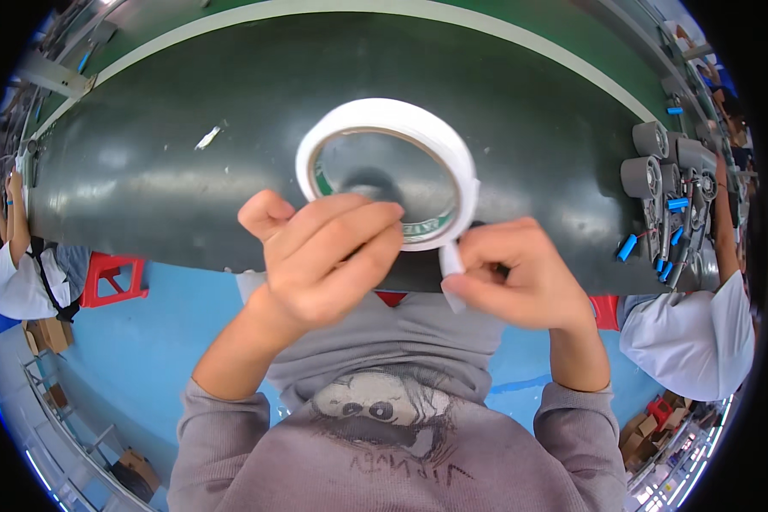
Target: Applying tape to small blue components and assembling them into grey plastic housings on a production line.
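A large white roll of tape [384, 112] with green print inside its core is held up over the near edge of the dark table. My left hand [324, 252] is closed on the lower left of the ring, its fingers bent over the rim. At the roll's lower right, a short white strip [451, 264] hangs away from it. My right hand [520, 271] pinches that strip between thumb and forefinger. The strip still joins the roll at its upper end.
The dark table [230, 102] carries a small white scrap [207, 137]. Grey cylindrical parts [640, 177] and several blue-tipped pieces [627, 247] crowd its right end. People sit at both ends, one near a red stool [115, 280]. Cardboard boxes [51, 334] stand on the left floor.
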A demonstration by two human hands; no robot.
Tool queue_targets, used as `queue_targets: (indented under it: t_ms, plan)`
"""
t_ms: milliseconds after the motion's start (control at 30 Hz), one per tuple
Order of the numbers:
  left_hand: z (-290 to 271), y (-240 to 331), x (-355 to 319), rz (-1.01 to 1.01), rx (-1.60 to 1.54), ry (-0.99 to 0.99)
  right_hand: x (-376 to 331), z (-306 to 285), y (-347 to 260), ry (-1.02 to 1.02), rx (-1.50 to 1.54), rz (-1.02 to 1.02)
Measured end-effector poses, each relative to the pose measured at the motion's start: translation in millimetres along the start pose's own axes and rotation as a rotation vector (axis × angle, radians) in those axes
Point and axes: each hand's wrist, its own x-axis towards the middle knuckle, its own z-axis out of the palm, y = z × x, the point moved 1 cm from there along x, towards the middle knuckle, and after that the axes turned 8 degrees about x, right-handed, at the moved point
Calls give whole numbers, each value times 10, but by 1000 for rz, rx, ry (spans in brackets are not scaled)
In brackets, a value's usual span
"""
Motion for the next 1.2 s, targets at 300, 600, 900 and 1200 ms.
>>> queue_targets:
  t_ms: [300,600,900,1200]
  plan:
    - [-97,12,-87,-221,81,-381,-153,-1216,-274,308,-328,50]
    - [18,64,-104,-259,82,-389,-1199,-5321,-7,853,-1451,595]
    - [79,71,-180,-308,129,-430,-1004,-6012,903,344,-1452,1071]
    - [190,-24,-140,-278,60,-457,-1020,-6094,681,528,-997,859]
